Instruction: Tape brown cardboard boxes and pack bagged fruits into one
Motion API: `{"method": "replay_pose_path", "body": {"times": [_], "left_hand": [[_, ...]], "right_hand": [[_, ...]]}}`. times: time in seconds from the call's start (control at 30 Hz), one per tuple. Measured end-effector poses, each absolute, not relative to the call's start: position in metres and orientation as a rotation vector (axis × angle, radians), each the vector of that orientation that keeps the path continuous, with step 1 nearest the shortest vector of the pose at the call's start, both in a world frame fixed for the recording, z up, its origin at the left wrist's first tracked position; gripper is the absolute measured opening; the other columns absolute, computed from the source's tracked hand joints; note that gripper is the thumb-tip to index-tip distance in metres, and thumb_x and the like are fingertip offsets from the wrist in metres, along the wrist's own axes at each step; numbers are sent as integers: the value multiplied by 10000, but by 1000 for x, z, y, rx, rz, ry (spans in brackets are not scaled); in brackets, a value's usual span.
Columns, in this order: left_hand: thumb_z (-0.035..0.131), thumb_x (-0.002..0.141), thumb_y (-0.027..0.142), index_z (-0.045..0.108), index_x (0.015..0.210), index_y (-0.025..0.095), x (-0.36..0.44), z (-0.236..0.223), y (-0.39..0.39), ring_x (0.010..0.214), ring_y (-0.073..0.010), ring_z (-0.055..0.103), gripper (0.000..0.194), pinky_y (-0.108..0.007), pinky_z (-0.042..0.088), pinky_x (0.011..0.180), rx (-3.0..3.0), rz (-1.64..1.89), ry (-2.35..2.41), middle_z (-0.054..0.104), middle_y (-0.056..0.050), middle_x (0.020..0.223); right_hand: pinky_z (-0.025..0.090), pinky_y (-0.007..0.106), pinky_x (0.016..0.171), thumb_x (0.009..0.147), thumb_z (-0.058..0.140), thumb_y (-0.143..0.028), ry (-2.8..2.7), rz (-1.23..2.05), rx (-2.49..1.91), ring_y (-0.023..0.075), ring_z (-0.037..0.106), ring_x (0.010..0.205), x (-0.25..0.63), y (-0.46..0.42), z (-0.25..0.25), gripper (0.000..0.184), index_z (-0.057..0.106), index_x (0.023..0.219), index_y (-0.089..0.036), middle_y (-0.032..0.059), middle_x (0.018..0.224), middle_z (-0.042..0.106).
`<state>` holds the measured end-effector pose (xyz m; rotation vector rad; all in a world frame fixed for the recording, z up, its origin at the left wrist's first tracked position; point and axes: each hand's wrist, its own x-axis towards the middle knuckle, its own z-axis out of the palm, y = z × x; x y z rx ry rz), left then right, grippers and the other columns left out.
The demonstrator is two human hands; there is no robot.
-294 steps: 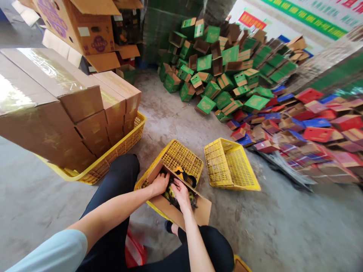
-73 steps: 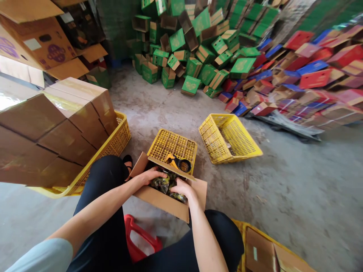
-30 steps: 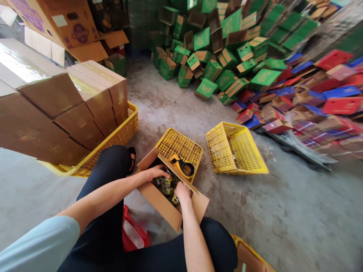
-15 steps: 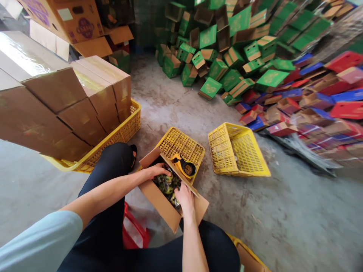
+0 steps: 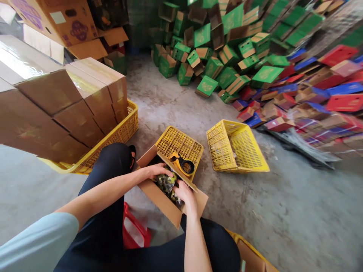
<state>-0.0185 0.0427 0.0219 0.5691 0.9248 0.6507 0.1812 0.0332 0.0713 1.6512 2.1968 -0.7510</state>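
Note:
An open cardboard box [image 5: 161, 200] sits between my knees, its flaps spread outward. Inside are clear plastic bags [image 5: 166, 184] of dark and yellow-green pieces whose kind I cannot make out. My left hand [image 5: 159, 170] reaches in from the left, fingers curled over a bag near the far end. From the right, my right hand [image 5: 185, 192] grips the bagged contents, with some fingertips hidden inside the box. A yellow tape dispenser [image 5: 181, 164] with a dark roll lies just beyond the box, on an upturned yellow crate [image 5: 181, 139].
Stacked cardboard cartons [image 5: 76, 113] fill a long yellow crate [image 5: 124, 126] at left. Another yellow crate [image 5: 241, 147] lies tipped on the floor at right. Green boxes [image 5: 208, 86] and red-and-blue boxes [image 5: 344, 102] are heaped behind. A red plastic object [image 5: 136, 226] is below me.
The view has shifted slightly. Both hands stay in the box; the bag between them shows more of its surface, and my right hand has moved slightly.

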Motion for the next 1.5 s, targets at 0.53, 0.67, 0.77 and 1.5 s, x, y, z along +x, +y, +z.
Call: {"method": "replay_pose_path", "body": {"times": [0.53,0.67,0.77,1.5], "left_hand": [[906,522,173,727,1139,155,-9,8,48,1181,-337,636,643,-366,511,1025,847,662,1313,753,-67,1102],[905,523,172,731,1132,153,-9,6,47,1170,-338,640,634,-359,520,1010,866,662,1327,760,-58,1051],[909,524,188,732,1116,142,-9,5,46,1133,-337,656,619,-364,532,988,873,652,1336,759,-57,1003],[889,515,113,727,1141,131,-8,0,44,1214,-323,625,647,-384,479,1077,832,757,1258,749,-85,1117]], "right_hand": [[478,369,946,964,627,-349,2193,-141,1893,349,591,1199,173,-6,85,572,500,1462,-96,231,1319,622],[475,327,912,973,554,-201,2099,-233,1883,304,634,1145,172,-4,83,561,442,1516,-117,182,1201,700],[456,334,951,991,432,-122,2185,-116,1960,293,612,1144,179,5,86,466,519,1449,-130,165,1154,715],[491,315,934,934,499,-90,2001,-276,1826,263,700,1131,168,34,71,505,584,1427,-162,184,1302,699]]}}
